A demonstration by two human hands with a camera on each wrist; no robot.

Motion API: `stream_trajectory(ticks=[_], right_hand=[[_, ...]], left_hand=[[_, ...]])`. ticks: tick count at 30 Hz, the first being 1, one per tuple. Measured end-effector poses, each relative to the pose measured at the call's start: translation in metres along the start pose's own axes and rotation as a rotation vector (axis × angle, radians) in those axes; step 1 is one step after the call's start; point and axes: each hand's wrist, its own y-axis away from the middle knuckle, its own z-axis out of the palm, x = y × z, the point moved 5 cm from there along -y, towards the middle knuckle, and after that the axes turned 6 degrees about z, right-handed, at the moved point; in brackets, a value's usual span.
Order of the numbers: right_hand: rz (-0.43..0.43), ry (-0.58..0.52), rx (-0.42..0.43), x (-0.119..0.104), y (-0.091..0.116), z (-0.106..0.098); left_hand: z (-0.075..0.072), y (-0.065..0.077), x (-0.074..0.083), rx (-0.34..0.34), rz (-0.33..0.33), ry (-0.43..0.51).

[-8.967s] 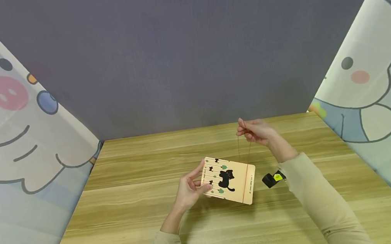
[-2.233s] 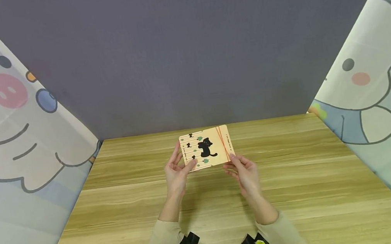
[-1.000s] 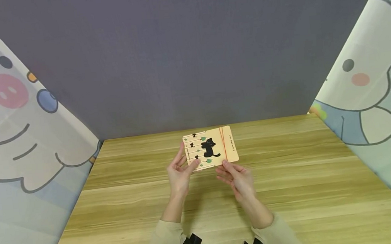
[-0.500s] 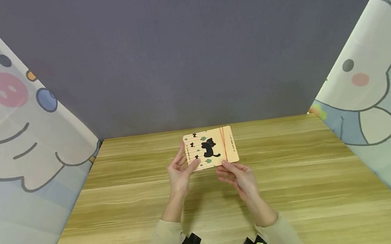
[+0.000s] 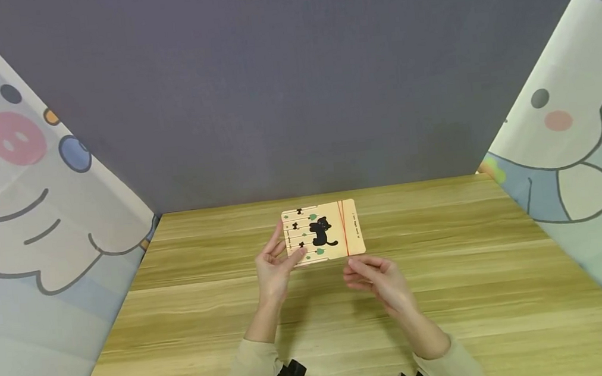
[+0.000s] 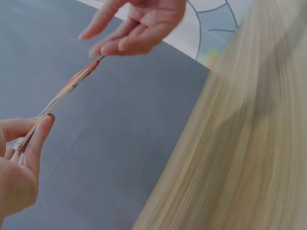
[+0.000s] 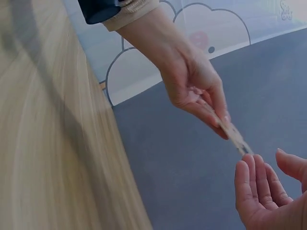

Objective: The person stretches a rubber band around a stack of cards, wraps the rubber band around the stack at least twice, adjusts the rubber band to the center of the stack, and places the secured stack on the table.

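A thin cream booklet (image 5: 323,232) with a black cat print is held above the table, and layered edges show along its side (image 6: 60,98) in the left wrist view. My left hand (image 5: 273,277) pinches its left end, thumb on the front and fingers behind. A red elastic band (image 5: 344,226) loops round the right end in two strands that meet near the lower edge. Just below that corner is my right hand (image 5: 384,282); in the right wrist view its thumb and fingers (image 7: 256,179) stand apart. Whether a fingertip touches the booklet is hard to tell.
A wooden table (image 5: 210,315) lies beneath both hands. Behind it rises a dark grey panel (image 5: 293,93). Cartoon-printed cloths (image 5: 26,236) flank the table on both sides. Black wrist cameras (image 5: 295,372) are strapped over the sleeves.
Nine seconds ago my right hand stretched the band up from the booklet; now the band lies doubled round it. Since half a second ago my right hand has let go and moved down and right.
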Motion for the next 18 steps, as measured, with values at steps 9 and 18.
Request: stream_trajectory(ticks=[9, 18], right_hand=[[-0.107, 0.133, 0.091, 0.045, -0.035, -0.073], [-0.315, 0.297, 0.057, -0.044, -0.033, -0.035]], left_hand=[[-0.002, 0.000, -0.004, -0.003, -0.020, -0.023], [-0.002, 0.003, -0.008, -0.026, -0.024, -0.021]])
